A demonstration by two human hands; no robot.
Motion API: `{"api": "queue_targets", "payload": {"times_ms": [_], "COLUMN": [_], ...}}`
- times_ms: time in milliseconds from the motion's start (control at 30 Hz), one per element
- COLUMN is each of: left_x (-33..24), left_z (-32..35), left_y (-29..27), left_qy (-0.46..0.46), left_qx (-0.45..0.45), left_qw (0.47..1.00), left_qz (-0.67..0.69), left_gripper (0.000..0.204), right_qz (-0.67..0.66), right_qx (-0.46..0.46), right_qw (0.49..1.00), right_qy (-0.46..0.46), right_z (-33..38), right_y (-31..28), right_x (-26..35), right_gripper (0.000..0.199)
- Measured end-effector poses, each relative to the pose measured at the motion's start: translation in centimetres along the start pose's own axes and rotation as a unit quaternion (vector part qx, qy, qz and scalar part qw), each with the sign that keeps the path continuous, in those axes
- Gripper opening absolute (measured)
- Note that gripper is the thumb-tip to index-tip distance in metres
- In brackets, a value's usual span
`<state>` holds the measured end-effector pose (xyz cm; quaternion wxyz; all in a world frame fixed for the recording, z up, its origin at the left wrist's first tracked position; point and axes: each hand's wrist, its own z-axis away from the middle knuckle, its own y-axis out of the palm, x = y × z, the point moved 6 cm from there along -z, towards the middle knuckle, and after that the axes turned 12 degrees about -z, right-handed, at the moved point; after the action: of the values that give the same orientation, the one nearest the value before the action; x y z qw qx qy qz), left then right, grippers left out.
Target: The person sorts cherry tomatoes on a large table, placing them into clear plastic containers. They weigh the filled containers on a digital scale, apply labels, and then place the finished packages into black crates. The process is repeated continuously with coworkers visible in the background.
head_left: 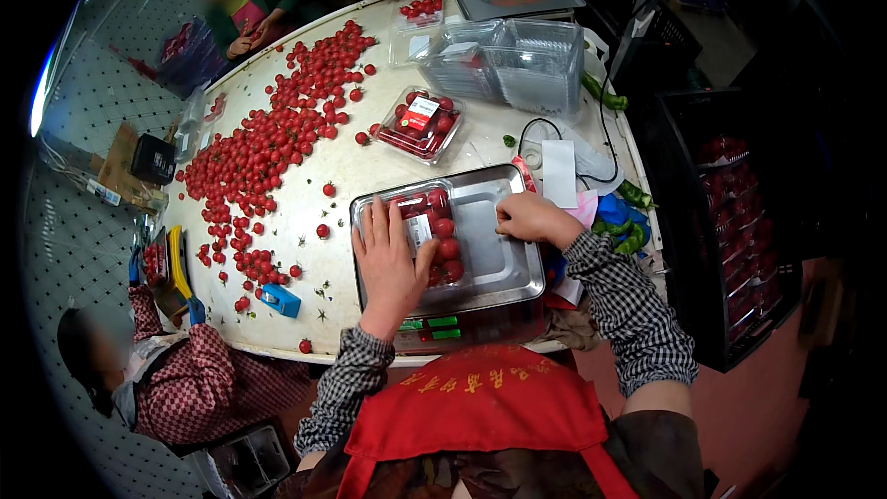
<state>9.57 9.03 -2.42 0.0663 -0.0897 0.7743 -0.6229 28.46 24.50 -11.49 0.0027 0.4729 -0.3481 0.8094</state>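
My left hand (390, 263) lies with fingers stretched out over a clear plastic clamshell of cherry tomatoes (446, 228), its palm covering the left part of the pack. A white label (419, 230) shows on the lid beside my thumb. The pack sits in the left half of a metal scale tray (496, 263), above a scale with lit green displays (443, 322). Over the right part of that tray, my right hand (536, 219) is closed, its fingers curled in; whatever they may pinch is hidden.
Loose cherry tomatoes (268, 143) spread across the white table's left side. A labelled tomato pack (420, 125) and stacked empty clamshells (531, 65) stand beyond the scale. A blue tape dispenser (280, 300) lies left. Black crates (730, 231) stand right. Co-workers sit at the left and far edges.
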Motion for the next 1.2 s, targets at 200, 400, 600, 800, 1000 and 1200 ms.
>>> {"api": "queue_targets", "payload": {"times_ms": [200, 400, 600, 800, 1000, 1200], "left_x": [-1.4, -2.0, 0.2, 3.0, 4.0, 4.6], "left_z": [-9.5, -11.1, -9.9, -9.0, -9.0, -9.5], "left_y": [3.9, 4.1, 1.4, 0.5, 0.8, 1.7], "left_qy": [0.063, 0.048, 0.04, 0.021, -0.004, -0.019], "left_qx": [0.044, 0.009, -0.019, 0.004, 0.015, 0.018], "left_qw": [0.997, 0.996, 0.963, 0.929, 0.912, 0.902], "left_qz": [0.013, 0.081, 0.265, 0.369, 0.411, 0.431], "left_gripper": [0.05, 0.048, 0.04, 0.028, 0.029, 0.03], "right_qz": [0.002, 0.004, -0.107, -0.253, -0.366, -0.39], "right_qx": [-0.013, -0.029, 0.047, 0.116, 0.039, -0.182], "right_qw": [1.0, 0.999, 0.99, 0.955, 0.927, 0.9], "right_qy": [0.026, 0.014, -0.085, -0.1, -0.069, -0.066], "right_z": [-0.4, -0.3, -1.3, -2.7, -3.8, -3.1], "right_y": [0.2, 0.5, 3.2, 6.3, 8.9, 8.7], "right_x": [0.1, 0.6, 2.8, 6.3, 8.2, 4.7], "right_gripper": [0.026, 0.022, 0.021, 0.02, 0.027, 0.02]}}
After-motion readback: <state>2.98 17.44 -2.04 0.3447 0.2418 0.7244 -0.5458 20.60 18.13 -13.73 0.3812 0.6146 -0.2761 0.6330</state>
